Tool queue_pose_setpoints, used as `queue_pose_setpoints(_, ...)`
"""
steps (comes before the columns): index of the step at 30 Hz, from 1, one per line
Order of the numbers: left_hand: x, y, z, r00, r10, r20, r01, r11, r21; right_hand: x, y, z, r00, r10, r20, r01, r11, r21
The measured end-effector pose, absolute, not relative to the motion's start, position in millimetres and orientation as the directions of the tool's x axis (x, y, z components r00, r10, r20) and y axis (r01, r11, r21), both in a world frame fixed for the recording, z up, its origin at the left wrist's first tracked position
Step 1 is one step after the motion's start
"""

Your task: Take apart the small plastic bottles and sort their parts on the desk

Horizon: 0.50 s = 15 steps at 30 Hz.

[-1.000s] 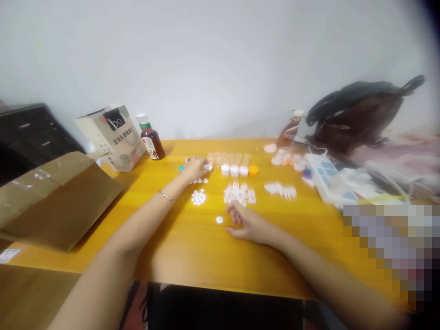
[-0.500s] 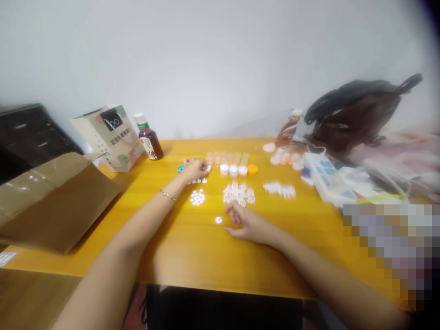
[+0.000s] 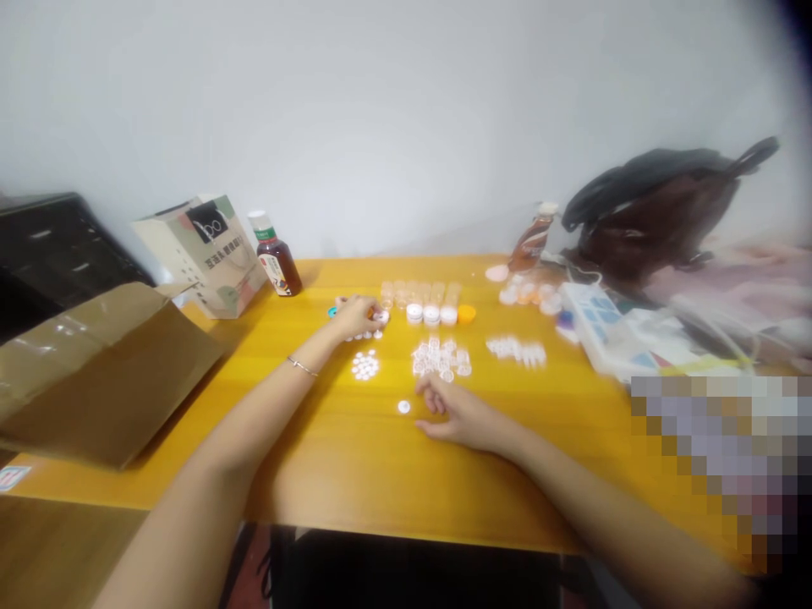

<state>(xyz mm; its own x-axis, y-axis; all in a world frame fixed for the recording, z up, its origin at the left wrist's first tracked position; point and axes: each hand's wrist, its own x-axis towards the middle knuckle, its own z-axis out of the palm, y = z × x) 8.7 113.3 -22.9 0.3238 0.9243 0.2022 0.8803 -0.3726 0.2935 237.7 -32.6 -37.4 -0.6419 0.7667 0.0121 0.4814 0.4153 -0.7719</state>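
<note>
My left hand (image 3: 360, 317) reaches to the row of caps, its fingers closed at a white cap (image 3: 381, 317); whether it grips the cap is hard to see. My right hand (image 3: 447, 412) rests on the table with fingers curled and parted, holding nothing. Left of it lies a single white disc (image 3: 404, 407). Small white discs (image 3: 365, 365) form a cluster below my left hand. Beyond my right hand is a pile of clear pieces (image 3: 437, 357). White caps (image 3: 431, 315) and an orange cap (image 3: 467, 315) stand before clear cups (image 3: 422, 293).
On the left are a brown paper bag (image 3: 95, 372), a printed bag (image 3: 206, 254) and a dark bottle (image 3: 279, 264). Toward the right are small white pieces (image 3: 516, 350), another bottle (image 3: 531, 238), a white box (image 3: 600, 326) and a dark bag (image 3: 653, 211).
My left hand and wrist have shifted very slightly left and down, still at the row of caps. My right hand has stayed in place.
</note>
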Motion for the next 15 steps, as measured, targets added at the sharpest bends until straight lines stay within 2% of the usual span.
queue_pose_setpoints(3, 6.8, 103.8, -13.7, 0.370, 0.890, 0.267, 0.848, -0.441, 0.294, 238.4, -32.3, -38.2, -0.648, 0.762, 0.012, 0.482, 0.423, -0.767)
queue_pose_setpoints(7, 5.2, 69.4, -2.2, 0.528, 0.765, 0.369, 0.721, -0.633, 0.282, 238.6, -32.8, -38.3, -0.653, 0.757, 0.007, 0.482, 0.423, -0.767)
queue_pose_setpoints(11, 12.0, 14.5, -3.5, 0.737, 0.620, 0.267, 0.531, -0.777, 0.339, 238.6, -32.1, -38.6, -0.657, 0.754, 0.009, 0.471, 0.420, -0.776)
queue_pose_setpoints(15, 21.9, -23.5, -19.4, 0.781, 0.593, 0.198, 0.481, -0.772, 0.415, 238.4, -30.2, -40.9, -0.654, 0.756, 0.007, 0.455, 0.401, -0.795)
